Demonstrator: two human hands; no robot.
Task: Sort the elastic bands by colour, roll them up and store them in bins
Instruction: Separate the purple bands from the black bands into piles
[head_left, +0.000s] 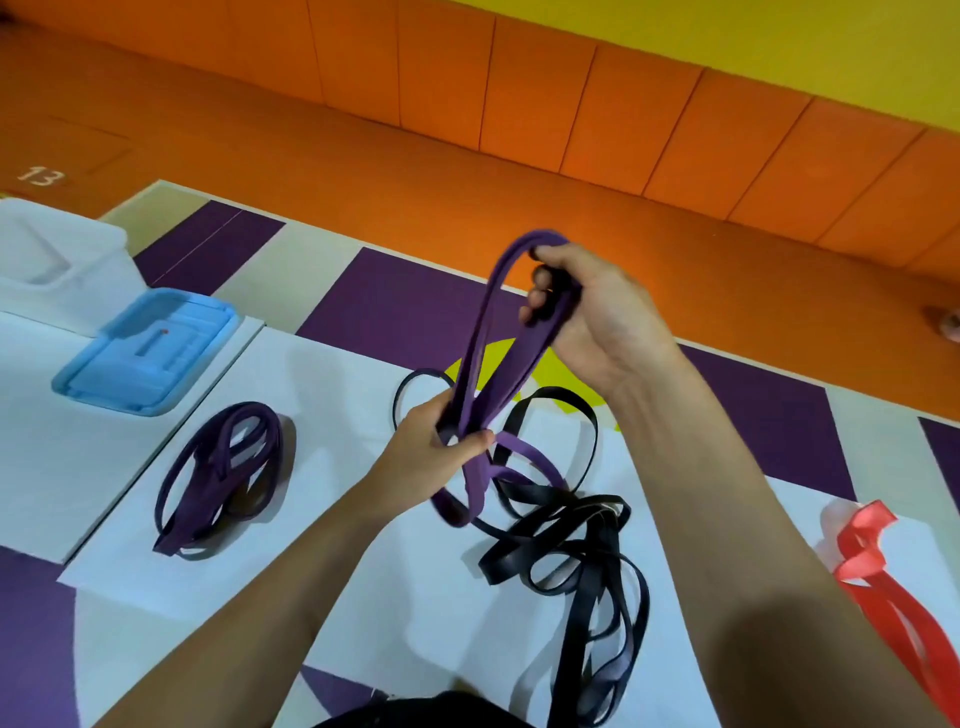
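The flat, rubbery purple band (511, 374) hung looped at centre: the grip of the right hand (597, 317) curled around its top, the left hand (431, 447) pinched it lower, at 7 o'clock.

One wide-angle camera sits on the person's head, looking forward and down. Both forearms enter from 6 o'clock. The left hand (426, 447) and right hand (597, 317), each gripping the purple band (480, 332), sit mid-frame at close range. The floor mat (395, 306) spreads beneath them, with the blue lid (148, 353) at 9 o'clock and the red bands (872, 566) at 4 o'clock. The view is tilted: the orange wall (571, 119) slants from 11 o'clock down toward 3 o'clock.
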